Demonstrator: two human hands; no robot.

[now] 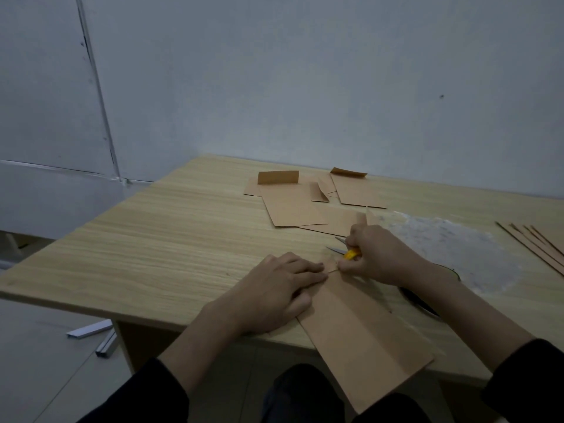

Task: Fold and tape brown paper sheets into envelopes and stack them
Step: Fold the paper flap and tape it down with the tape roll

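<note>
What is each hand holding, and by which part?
The right hand holds scissors by their yellow handle. The left hand holds nothing; it presses flat on the brown paper sheet.

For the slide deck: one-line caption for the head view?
Left hand presses brown paper sheet while right hand grips yellow-handled scissors.

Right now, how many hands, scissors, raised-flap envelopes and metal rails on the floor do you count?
Hands: 2, left hand, right hand
Scissors: 1
Raised-flap envelopes: 2
Metal rails on floor: 2
Total: 7
</note>
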